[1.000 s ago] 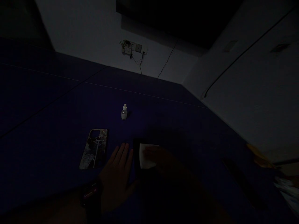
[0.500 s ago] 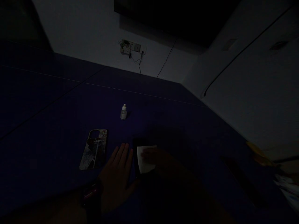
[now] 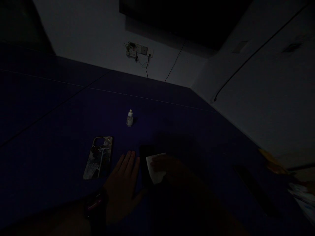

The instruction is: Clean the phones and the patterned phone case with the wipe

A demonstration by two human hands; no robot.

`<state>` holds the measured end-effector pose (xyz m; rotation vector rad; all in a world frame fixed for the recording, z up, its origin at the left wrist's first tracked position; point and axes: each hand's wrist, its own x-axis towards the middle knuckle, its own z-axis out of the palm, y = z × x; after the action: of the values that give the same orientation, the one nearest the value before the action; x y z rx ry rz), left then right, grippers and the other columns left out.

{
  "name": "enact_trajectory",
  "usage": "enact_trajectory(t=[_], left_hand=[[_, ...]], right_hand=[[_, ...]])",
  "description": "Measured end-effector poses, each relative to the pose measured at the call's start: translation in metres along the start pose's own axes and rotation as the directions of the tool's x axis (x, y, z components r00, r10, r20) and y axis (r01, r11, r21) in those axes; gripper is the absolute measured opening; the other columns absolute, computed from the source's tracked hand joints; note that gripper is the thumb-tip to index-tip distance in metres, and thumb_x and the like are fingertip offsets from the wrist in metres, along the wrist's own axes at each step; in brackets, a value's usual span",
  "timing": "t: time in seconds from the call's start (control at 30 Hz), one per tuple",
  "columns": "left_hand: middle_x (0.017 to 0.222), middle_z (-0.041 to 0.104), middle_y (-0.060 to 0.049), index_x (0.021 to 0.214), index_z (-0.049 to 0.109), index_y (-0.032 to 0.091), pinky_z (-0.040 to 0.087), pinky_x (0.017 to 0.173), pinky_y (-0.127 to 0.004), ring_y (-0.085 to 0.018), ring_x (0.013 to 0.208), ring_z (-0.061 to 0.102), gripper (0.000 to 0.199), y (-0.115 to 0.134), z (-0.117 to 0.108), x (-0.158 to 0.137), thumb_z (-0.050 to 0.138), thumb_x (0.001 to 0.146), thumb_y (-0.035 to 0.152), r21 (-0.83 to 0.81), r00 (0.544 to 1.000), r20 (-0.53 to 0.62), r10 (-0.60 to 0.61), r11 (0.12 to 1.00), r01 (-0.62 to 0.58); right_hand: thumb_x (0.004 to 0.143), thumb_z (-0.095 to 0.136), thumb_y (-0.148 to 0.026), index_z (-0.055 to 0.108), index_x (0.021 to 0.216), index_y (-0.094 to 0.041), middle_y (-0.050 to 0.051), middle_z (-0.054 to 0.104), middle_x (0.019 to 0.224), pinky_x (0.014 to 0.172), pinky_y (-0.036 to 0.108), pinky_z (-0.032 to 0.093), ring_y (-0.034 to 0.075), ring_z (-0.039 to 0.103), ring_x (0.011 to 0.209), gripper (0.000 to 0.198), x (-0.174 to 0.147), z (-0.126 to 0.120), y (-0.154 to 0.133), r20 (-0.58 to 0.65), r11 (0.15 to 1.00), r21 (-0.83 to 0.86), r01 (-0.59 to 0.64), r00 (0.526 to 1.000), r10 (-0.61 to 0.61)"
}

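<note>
My left hand (image 3: 121,188) lies flat on the dark blue surface, palm down and fingers stretched out, with a watch on the wrist. Its thumb reaches toward the lower edge of a dark, flat phone (image 3: 144,160). My right hand (image 3: 164,164) presses a white wipe (image 3: 155,177) on the phone; deep shadow hides part of its fingers. To the left of my left hand lies a patterned phone case (image 3: 99,160) with a camera cutout. Beyond the hands a small white-capped dropper bottle (image 3: 129,119) stands upright.
On the right lies a long dark strip-like object (image 3: 256,188). Past it are a yellow item (image 3: 273,161) and some white, crumpled items (image 3: 304,198). A wall socket strip (image 3: 141,49) with cables and a large dark screen (image 3: 177,19) are at the back.
My right hand has slid the wipe slightly to the right and turned it, baring more of the phone's left side. The left hand stays in place.
</note>
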<state>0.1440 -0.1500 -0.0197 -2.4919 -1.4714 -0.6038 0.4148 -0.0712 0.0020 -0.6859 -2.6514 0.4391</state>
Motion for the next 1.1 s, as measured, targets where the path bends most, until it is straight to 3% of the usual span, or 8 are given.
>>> enact_trajectory(t=[0.2, 0.4, 0.63, 0.8, 0.87, 0.93, 1.03, 1.1], left_hand=[[0.153, 0.043, -0.025, 0.15, 0.041, 0.005, 0.028, 0.118, -0.053, -0.04, 0.145, 0.036, 0.088, -0.001, 0.0, -0.001, 0.044, 0.092, 0.07, -0.011, 1.0, 0.004, 0.008, 1.0, -0.008], [0.154, 0.042, -0.024, 0.149, 0.041, 0.006, 0.026, 0.119, -0.051, -0.039, 0.145, 0.036, 0.086, -0.001, -0.001, 0.0, 0.044, 0.092, 0.07, 0.01, 1.0, -0.01, 0.011, 1.0, -0.01], [0.153, 0.044, -0.024, 0.148, 0.044, 0.007, 0.028, 0.118, -0.051, -0.039, 0.143, 0.04, 0.086, 0.0, -0.004, 0.001, 0.043, 0.091, 0.072, 0.024, 1.0, 0.019, 0.009, 1.0, -0.009], [0.153, 0.043, -0.024, 0.149, 0.042, 0.006, 0.028, 0.118, -0.052, -0.039, 0.145, 0.037, 0.086, 0.0, -0.002, 0.0, 0.045, 0.091, 0.07, 0.006, 1.0, 0.011, 0.011, 1.0, -0.011], [0.154, 0.043, -0.024, 0.15, 0.04, 0.005, 0.027, 0.119, -0.052, -0.039, 0.145, 0.035, 0.087, -0.001, -0.002, 0.0, 0.046, 0.091, 0.07, -0.009, 1.0, 0.003, 0.01, 1.0, -0.01], [0.154, 0.042, -0.024, 0.15, 0.039, 0.005, 0.026, 0.119, -0.052, -0.039, 0.145, 0.035, 0.088, -0.001, -0.001, 0.0, 0.046, 0.091, 0.07, -0.014, 1.0, -0.006, 0.008, 1.0, -0.008], [0.153, 0.044, -0.025, 0.149, 0.04, 0.004, 0.026, 0.118, -0.052, -0.04, 0.144, 0.038, 0.087, -0.001, -0.002, 0.001, 0.043, 0.092, 0.07, -0.011, 1.0, -0.006, 0.013, 1.0, -0.013], [0.153, 0.044, -0.025, 0.15, 0.04, 0.005, 0.026, 0.118, -0.052, -0.04, 0.144, 0.037, 0.087, -0.001, -0.002, 0.0, 0.043, 0.092, 0.07, -0.021, 1.0, -0.001, 0.019, 1.0, -0.019]], right_hand=[[0.088, 0.043, -0.012, 0.058, 0.139, -0.025, 0.006, 0.058, 0.146, 0.115, 0.044, 0.042, 0.02, 0.048, 0.14, 0.055, 0.002, -0.001, 0.001, -0.017, 0.999, -0.011, -0.032, 0.999, 0.032], [0.085, 0.047, -0.014, 0.066, 0.128, -0.027, 0.003, 0.068, 0.132, 0.112, 0.039, 0.045, 0.019, 0.055, 0.133, 0.048, 0.001, -0.002, -0.002, 0.014, 1.0, 0.011, 0.028, 1.0, -0.028], [0.089, 0.045, -0.013, 0.059, 0.136, -0.024, 0.008, 0.06, 0.142, 0.113, 0.045, 0.044, 0.021, 0.049, 0.139, 0.05, 0.003, -0.001, -0.002, -0.038, 1.0, 0.0, 0.018, 0.999, -0.018], [0.089, 0.047, -0.018, 0.064, 0.128, -0.022, 0.008, 0.069, 0.13, 0.108, 0.043, 0.049, 0.021, 0.058, 0.129, 0.042, 0.003, 0.003, -0.003, -0.078, 0.994, 0.05, 0.096, 0.993, -0.092], [0.09, 0.047, -0.019, 0.067, 0.124, -0.023, 0.008, 0.072, 0.125, 0.104, 0.044, 0.052, 0.023, 0.064, 0.122, 0.04, 0.001, -0.002, -0.004, -0.149, 0.997, 0.063, 0.05, 0.988, -0.04], [0.091, 0.044, -0.018, 0.07, 0.117, -0.024, 0.008, 0.074, 0.12, 0.098, 0.042, 0.056, 0.023, 0.069, 0.114, 0.038, 0.002, -0.006, -0.004, -0.242, 0.99, 0.111, -0.083, 0.964, 0.108], [0.093, 0.039, -0.015, 0.072, 0.113, -0.023, 0.008, 0.075, 0.115, 0.094, 0.04, 0.059, 0.022, 0.071, 0.108, 0.039, 0.011, -0.005, -0.005, -0.338, 0.926, 0.224, -0.304, 0.867, 0.367], [0.092, 0.041, -0.014, 0.071, 0.117, -0.023, 0.008, 0.074, 0.119, 0.097, 0.042, 0.057, 0.022, 0.07, 0.111, 0.04, 0.019, 0.002, -0.004, -0.371, 0.906, 0.218, -0.364, 0.828, 0.422]])
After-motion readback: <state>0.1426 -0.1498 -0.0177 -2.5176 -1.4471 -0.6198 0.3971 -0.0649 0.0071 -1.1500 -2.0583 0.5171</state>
